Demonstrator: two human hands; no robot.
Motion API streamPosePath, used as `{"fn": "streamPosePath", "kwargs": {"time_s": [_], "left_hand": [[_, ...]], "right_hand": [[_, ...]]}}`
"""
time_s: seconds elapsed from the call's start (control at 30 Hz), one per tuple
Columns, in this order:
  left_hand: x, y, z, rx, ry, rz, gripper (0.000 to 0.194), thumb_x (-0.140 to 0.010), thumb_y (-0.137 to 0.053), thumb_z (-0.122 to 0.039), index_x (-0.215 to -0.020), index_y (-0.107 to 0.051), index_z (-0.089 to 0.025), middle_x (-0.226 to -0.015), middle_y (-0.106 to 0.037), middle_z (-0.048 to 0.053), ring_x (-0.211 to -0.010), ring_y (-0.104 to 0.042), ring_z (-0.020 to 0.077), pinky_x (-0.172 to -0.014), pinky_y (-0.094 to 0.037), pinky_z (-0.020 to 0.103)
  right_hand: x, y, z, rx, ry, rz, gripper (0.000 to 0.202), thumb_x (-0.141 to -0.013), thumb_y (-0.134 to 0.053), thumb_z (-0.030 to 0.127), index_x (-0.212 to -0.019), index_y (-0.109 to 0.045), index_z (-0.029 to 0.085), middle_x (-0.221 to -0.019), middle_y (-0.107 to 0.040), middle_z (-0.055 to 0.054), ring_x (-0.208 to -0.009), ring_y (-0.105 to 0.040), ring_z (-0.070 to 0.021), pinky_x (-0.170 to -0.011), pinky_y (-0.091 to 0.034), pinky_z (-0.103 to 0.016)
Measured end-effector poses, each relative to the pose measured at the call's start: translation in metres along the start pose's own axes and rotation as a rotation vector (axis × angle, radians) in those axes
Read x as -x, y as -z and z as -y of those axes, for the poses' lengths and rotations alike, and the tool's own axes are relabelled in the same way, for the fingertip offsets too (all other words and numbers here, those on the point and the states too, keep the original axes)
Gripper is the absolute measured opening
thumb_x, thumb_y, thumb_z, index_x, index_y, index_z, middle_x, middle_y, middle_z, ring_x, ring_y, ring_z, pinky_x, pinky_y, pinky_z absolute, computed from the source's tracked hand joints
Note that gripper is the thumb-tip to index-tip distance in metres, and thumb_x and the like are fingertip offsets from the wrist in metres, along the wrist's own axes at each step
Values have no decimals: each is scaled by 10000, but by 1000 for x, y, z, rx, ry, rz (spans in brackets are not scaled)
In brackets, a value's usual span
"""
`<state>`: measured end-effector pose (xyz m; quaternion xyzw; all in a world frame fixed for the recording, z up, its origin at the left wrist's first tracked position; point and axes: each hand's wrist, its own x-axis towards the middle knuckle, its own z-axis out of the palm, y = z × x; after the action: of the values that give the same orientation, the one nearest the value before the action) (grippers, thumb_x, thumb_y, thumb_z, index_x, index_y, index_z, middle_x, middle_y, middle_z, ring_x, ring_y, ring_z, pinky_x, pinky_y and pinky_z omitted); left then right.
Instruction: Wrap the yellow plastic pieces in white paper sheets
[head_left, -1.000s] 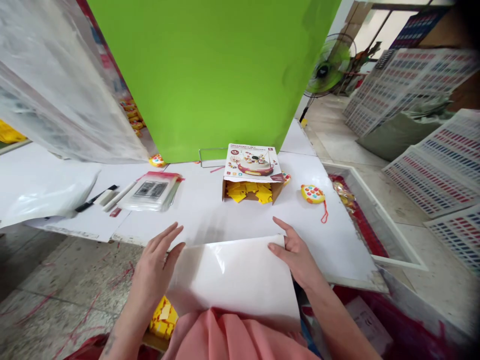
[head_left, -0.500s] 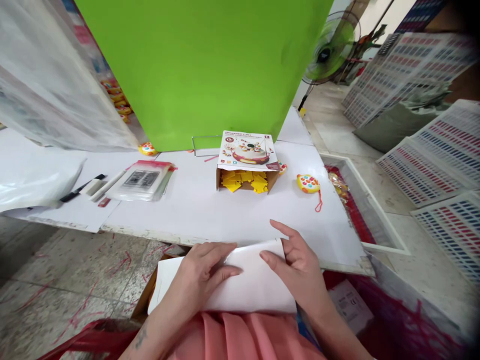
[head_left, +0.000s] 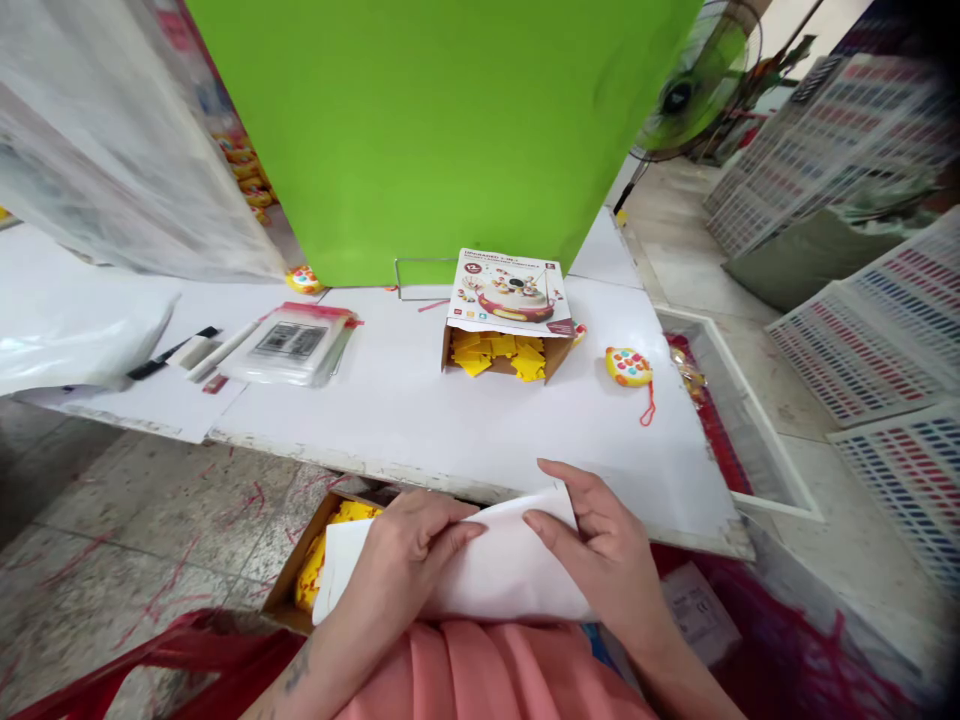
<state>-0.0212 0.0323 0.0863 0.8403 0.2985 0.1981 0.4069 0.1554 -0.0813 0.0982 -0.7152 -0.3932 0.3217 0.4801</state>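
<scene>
Over my lap lies a folded white sheet (head_left: pixel 502 565), paper-like, held near the table's front edge. My left hand (head_left: pixel 416 545) is closed on its upper edge, thumb on the near face and fingers behind. At the sheet's upper right corner my right hand (head_left: pixel 600 535) pinches it, thumb in front, with the index finger stretched along the corner. Beyond my hands, on the table, sits a printed carton (head_left: pixel 514 290) with loose yellow pieces (head_left: pixel 495 352) in its open front. To its right is a yellow toy with coloured dots (head_left: pixel 628 366) and a red cord.
A bright green panel (head_left: pixel 442 130) stands behind the white table (head_left: pixel 375 400). Clear plastic bags (head_left: pixel 289 345) and a black-handled tool (head_left: pixel 172 352) lie at the left. Beside my lap is a cardboard box of yellow pieces (head_left: pixel 315 560). White crates (head_left: pixel 862 350) and a fan (head_left: pixel 679 97) are at right.
The view has shifted slightly, so table items appear further right. The sheet has moved slightly, uncovering more of the box of yellow pieces beside my lap. Both hands keep hold of it.
</scene>
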Motion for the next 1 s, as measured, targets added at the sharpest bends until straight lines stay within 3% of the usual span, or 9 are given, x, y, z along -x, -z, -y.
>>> {"fn": "streamPosePath", "kwargs": {"time_s": [0.07, 0.23, 0.33, 0.4, 0.53, 0.67, 0.87, 1.0], "left_hand": [[0, 0, -2, 16, 9, 18, 165, -843, -534, -304, -877, -686, -248, -859, -692, 19, -811, -602, 165, -735, -447, 267], [-4, 2, -3, -13, 5, 10, 172, -850, -526, -305, -845, -680, -228, -794, -686, 11, -746, -596, 150, -693, -441, 251], [-6, 1, -3, -58, -42, 1, 172, -858, -516, -298, -839, -669, -222, -748, -669, 3, -717, -586, 142, -675, -430, 247], [-7, -1, -3, -101, -70, -8, 177, -866, -503, -285, -835, -664, -219, -723, -659, -1, -689, -575, 139, -656, -422, 250], [-9, 2, -1, -170, -78, -13, 152, -853, -524, -297, -860, -657, -225, -751, -662, -1, -703, -571, 148, -672, -424, 271], [-9, 9, 4, -235, -93, -65, 225, -789, -607, -340, -961, -620, -196, -860, -660, 36, -830, -562, 195, -750, -427, 323], [-8, 5, 12, -258, -81, -72, 175, -830, -559, -288, -698, -619, -191, -659, -615, 1, -695, -527, 164, -707, -401, 316], [-10, 1, 19, -259, -75, -67, 162, -823, -568, -306, -728, -635, -193, -646, -607, 2, -671, -529, 160, -697, -405, 310]], "right_hand": [[-4, 5, 0, 150, 74, 18, 386, -808, -587, 300, -1183, -505, 262, -809, -603, -3, -686, -561, -144, -608, -467, -254], [-17, 14, 13, 579, 470, -12, 333, -798, -610, 305, -1130, -580, 295, -1056, -512, -64, -994, -479, -221, -860, -409, -375], [-24, 7, 27, 700, 597, 81, 235, -821, -588, 322, -1051, -621, 292, -1076, -522, -64, -1022, -439, -231, -873, -365, -400], [-27, -1, 33, 723, 650, 162, 163, -842, -562, 317, -980, -638, 276, -984, -565, -46, -959, -453, -213, -842, -352, -389], [-33, -12, 32, 793, 686, 247, 123, -863, -533, 287, -812, -623, 220, -785, -573, -18, -846, -448, -190, -785, -328, -373], [-35, -14, 25, 886, 637, 230, 124, -867, -519, 254, -778, -590, 207, -783, -559, -20, -846, -431, -195, -804, -313, -386], [-34, -16, 21, 955, 637, 183, 148, -883, -482, 220, -765, -572, 215, -767, -543, -3, -844, -437, -175, -950, -239, -432], [-34, -16, 17, 989, 631, 193, 145, -883, -482, 222, -766, -567, 219, -751, -539, 1, -844, -449, -173, -974, -217, -441]]}}
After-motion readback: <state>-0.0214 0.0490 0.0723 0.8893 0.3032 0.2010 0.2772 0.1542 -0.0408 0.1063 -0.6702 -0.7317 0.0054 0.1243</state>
